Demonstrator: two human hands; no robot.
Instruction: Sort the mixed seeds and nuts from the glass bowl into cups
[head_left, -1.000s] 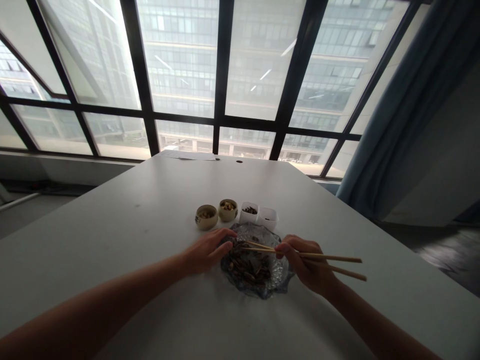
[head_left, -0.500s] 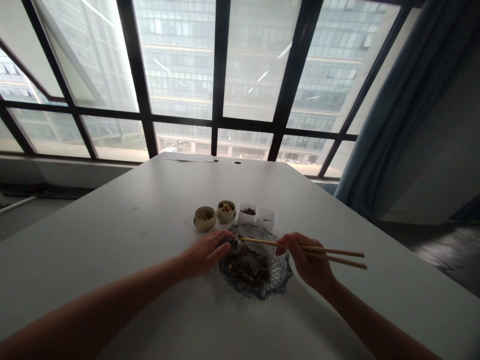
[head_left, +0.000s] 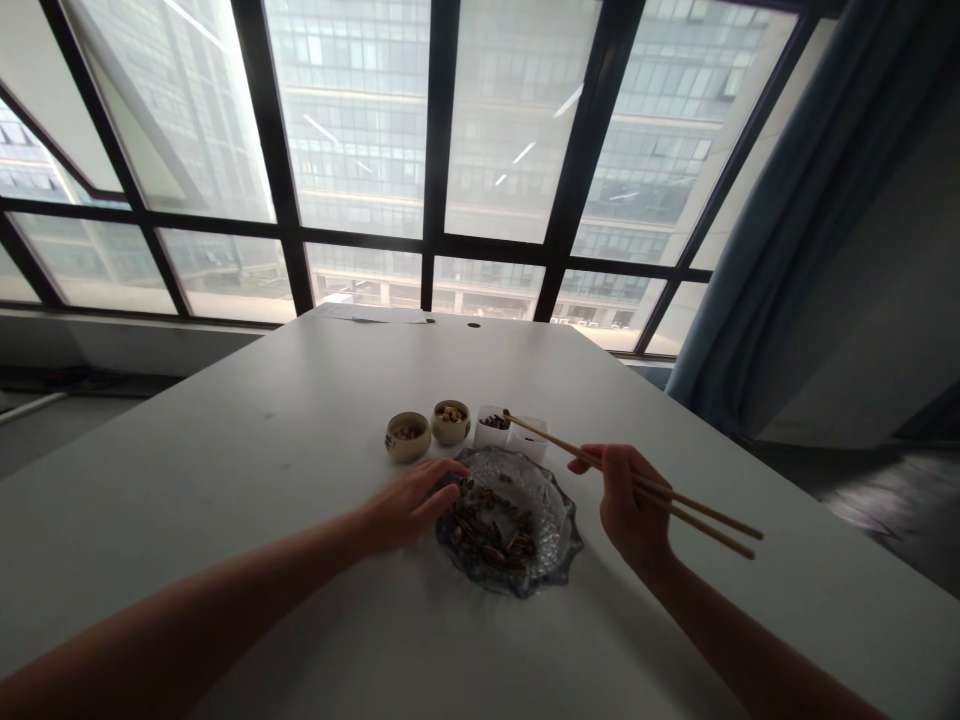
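My right hand (head_left: 630, 505) is closed on a pair of wooden chopsticks (head_left: 712, 518). Their tips are together over the rim between two small white cups, with a small dark piece at the end. The left white cup (head_left: 492, 436) holds dark pieces; the right white cup (head_left: 529, 450) has only a little in it. My left hand (head_left: 411, 502), fingers apart, rests at the left rim of a scalloped glass bowl (head_left: 559, 535). Brown, seed-like pieces (head_left: 495, 535) lie inside the bowl.
Two round tan pots stand left of the white cups: one (head_left: 408, 450) with brownish bits, the other (head_left: 451, 432) with yellowish pieces. Papers (head_left: 367, 313) lie at the far edge of the white table (head_left: 300, 400). A blue curtain (head_left: 742, 280) hangs at the right.
My right hand has moved up and to the right, and the chopstick tips have gone from inside the glass bowl to the white cups. My left hand has stayed at the rim.
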